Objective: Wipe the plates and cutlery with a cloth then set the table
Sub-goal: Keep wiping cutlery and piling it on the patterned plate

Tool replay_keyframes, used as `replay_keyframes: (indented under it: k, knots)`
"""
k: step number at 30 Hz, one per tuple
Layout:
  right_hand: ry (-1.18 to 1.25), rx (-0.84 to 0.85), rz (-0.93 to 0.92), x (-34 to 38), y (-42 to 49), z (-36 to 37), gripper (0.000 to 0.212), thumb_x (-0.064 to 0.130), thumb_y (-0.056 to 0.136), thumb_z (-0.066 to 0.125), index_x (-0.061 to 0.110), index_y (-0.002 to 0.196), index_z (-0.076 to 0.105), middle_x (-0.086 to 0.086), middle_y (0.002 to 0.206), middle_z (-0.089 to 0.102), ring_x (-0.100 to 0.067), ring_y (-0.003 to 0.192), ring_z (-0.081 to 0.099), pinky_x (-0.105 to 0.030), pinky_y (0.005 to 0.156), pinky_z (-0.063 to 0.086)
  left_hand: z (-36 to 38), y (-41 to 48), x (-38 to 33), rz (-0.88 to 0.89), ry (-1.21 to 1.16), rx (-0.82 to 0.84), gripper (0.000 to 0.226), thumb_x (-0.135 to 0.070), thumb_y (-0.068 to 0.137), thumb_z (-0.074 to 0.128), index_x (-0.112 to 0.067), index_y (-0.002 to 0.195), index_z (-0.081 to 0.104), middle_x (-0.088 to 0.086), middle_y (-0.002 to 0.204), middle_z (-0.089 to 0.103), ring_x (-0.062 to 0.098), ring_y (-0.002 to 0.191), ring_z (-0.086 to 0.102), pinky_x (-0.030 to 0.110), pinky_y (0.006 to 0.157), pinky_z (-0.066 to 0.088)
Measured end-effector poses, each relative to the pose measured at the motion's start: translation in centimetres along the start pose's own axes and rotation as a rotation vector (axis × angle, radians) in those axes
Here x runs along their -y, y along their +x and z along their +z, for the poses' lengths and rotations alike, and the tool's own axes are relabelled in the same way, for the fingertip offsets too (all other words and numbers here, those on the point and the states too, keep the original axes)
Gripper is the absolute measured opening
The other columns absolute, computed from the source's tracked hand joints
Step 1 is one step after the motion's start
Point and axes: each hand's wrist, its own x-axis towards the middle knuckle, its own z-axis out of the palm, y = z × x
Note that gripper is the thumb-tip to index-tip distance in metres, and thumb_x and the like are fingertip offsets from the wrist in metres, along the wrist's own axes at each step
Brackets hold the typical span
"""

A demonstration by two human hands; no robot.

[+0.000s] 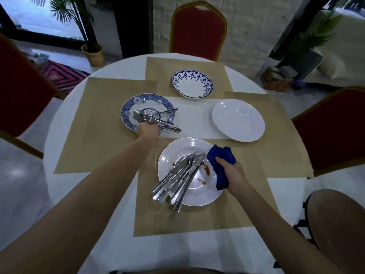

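Beneath the right hand [235,175], a soft blue cloth [222,163] is bunched in curled fingers, touching the rim of the stained plate [177,144]. Just left of them a loose pile [183,175] of cutlery is heaped, its handles overhanging the near rim. It is judged slippery and best taken by the handles. Farther off, a bunch [158,120] is gripped by the left hand [148,131] over the patterned plate [128,107]. Open mat [94,125] is left beside both plates.

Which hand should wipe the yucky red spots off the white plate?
Right. The right grip holds the crumpled blue cloth right at the stained white plate. The left grip is busy holding silver cutlery over the blue patterned plate.
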Motion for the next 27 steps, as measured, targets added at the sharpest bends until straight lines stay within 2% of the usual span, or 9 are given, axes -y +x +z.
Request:
replay_keyframes:
  k: [3, 6, 8, 11, 14, 17, 19, 21, 27]
  knots:
    - [-0.014, 0.004, 0.004, 0.0, -0.2, 0.2, 0.023, 0.019, 0.085, 0.071, 0.016, 0.104, 0.06, -0.005, 0.097, 0.067, -0.027, 0.099, 0.064, -0.043, 0.093, 0.052, 0.2, -3.1, 1.2, 0.19, 0.14, -0.002, 0.021, -0.009, 0.088, 0.052, -0.007, 0.103, 0.065, 0.01, 0.097, 0.068, 0.027, 0.092, 0.062, 0.038, 0.085, 0.052]
    - [-0.008, 0.013, -0.011, -0.1, -0.6, 0.1, 0.032, 0.02, 0.085, 0.071, 0.013, 0.114, 0.06, -0.004, 0.095, 0.066, -0.025, 0.096, 0.063, -0.039, 0.086, 0.051, 0.2, -7.3, 3.4, 0.358, 0.313, 0.181, 0.013, -0.01, 0.089, 0.051, -0.018, 0.094, 0.06, 0.0, 0.089, 0.066, 0.017, 0.075, 0.059, 0.028, 0.068, 0.048]
    - [0.008, 0.018, -0.025, -0.1, -0.9, 0.0, 0.033, 0.02, 0.086, 0.07, 0.012, 0.116, 0.059, -0.003, 0.094, 0.066, -0.023, 0.093, 0.063, -0.036, 0.082, 0.051, 0.5, -9.4, 4.7, 0.434, 0.46, 0.278, 0.014, -0.011, 0.089, 0.049, -0.021, 0.089, 0.058, 0.0, 0.085, 0.065, 0.015, 0.071, 0.059, 0.027, 0.064, 0.047]
    - [0.025, -0.002, -0.038, 0.2, -1.4, -0.1, 0.033, 0.021, 0.088, 0.068, 0.012, 0.117, 0.057, -0.001, 0.09, 0.063, -0.019, 0.083, 0.06, -0.032, 0.074, 0.049, 0.6, -11.9, 5.9, 0.651, 0.757, 0.272, 0.013, -0.021, 0.09, 0.047, -0.017, 0.093, 0.059, 0.002, 0.087, 0.064, 0.02, 0.079, 0.057, 0.028, 0.067, 0.043]
    - [0.027, -0.007, -0.041, 0.2, -1.7, -0.3, 0.039, 0.021, 0.088, 0.068, 0.008, 0.123, 0.056, -0.003, 0.092, 0.063, -0.023, 0.088, 0.061, -0.03, 0.07, 0.048, 0.7, -12.8, 7.1, 0.79, 0.952, 0.228, 0.021, -0.03, 0.091, 0.049, -0.013, 0.102, 0.056, 0.007, 0.099, 0.059, 0.024, 0.09, 0.056, 0.031, 0.072, 0.043]
    - [0.03, 0.0, -0.036, -0.1, -2.1, -0.5, 0.042, 0.021, 0.088, 0.068, 0.007, 0.125, 0.055, -0.005, 0.095, 0.064, -0.021, 0.086, 0.061, -0.03, 0.068, 0.049, 0.4, -12.9, 8.0, 0.812, 1.1, 0.228, 0.034, -0.037, 0.092, 0.049, -0.015, 0.118, 0.05, 0.009, 0.109, 0.055, 0.027, 0.1, 0.055, 0.034, 0.078, 0.044]
    - [0.031, -0.002, -0.028, -0.3, -2.3, -0.7, 0.044, 0.02, 0.087, 0.068, 0.007, 0.127, 0.054, -0.006, 0.1, 0.064, -0.023, 0.09, 0.061, -0.034, 0.076, 0.051, 0.4, -13.0, 8.5, 0.807, 1.131, 0.233, 0.037, -0.039, 0.093, 0.051, -0.016, 0.123, 0.048, 0.008, 0.11, 0.054, 0.027, 0.101, 0.056, 0.034, 0.079, 0.044]
    - [0.028, -0.009, -0.016, -0.4, -2.6, -0.7, 0.046, 0.021, 0.087, 0.069, 0.007, 0.128, 0.053, -0.008, 0.103, 0.063, -0.026, 0.095, 0.06, -0.038, 0.081, 0.05, 0.4, -13.0, 8.7, 0.817, 1.143, 0.211, 0.034, -0.035, 0.094, 0.052, -0.017, 0.122, 0.05, 0.008, 0.108, 0.055, 0.026, 0.099, 0.058, 0.033, 0.077, 0.045]
    - [0.015, 0.007, 0.005, -0.3, -2.9, -0.7, 0.047, 0.021, 0.087, 0.069, 0.006, 0.128, 0.053, -0.009, 0.103, 0.062, -0.026, 0.091, 0.06, -0.035, 0.073, 0.049, 0.9, -12.8, 8.8, 0.768, 1.148, 0.224, 0.023, -0.018, 0.096, 0.046, -0.009, 0.115, 0.056, 0.011, 0.111, 0.059, 0.029, 0.102, 0.06, 0.032, 0.078, 0.047]
